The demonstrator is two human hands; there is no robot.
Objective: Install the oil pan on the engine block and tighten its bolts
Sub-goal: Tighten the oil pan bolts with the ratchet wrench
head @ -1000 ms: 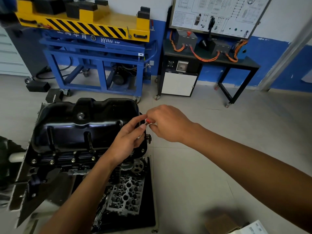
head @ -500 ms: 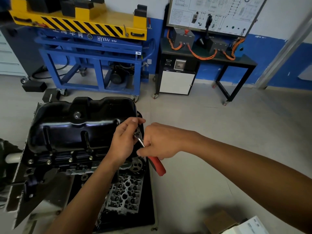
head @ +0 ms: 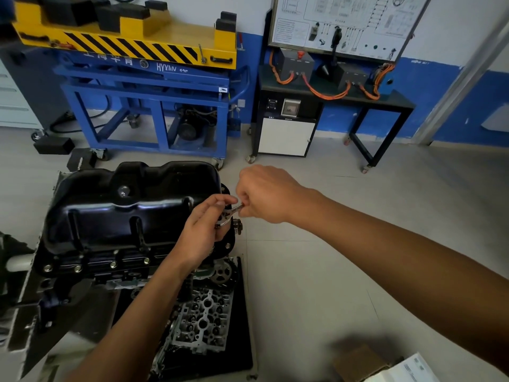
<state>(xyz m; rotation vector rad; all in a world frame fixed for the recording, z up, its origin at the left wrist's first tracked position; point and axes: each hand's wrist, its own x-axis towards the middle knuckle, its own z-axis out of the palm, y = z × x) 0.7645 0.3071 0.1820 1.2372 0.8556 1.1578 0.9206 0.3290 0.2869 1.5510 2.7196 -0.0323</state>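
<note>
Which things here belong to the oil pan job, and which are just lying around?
Job: oil pan, its flange bolts, engine block, wrench gripped by left hand and right hand.
Lying about: cylinder head, cardboard box, blue lift trolley, wiring trainer bench, black blocks on floor.

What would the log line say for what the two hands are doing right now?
left hand: holds ratchet head at oil pan right edge | right hand: grips ratchet handle
</note>
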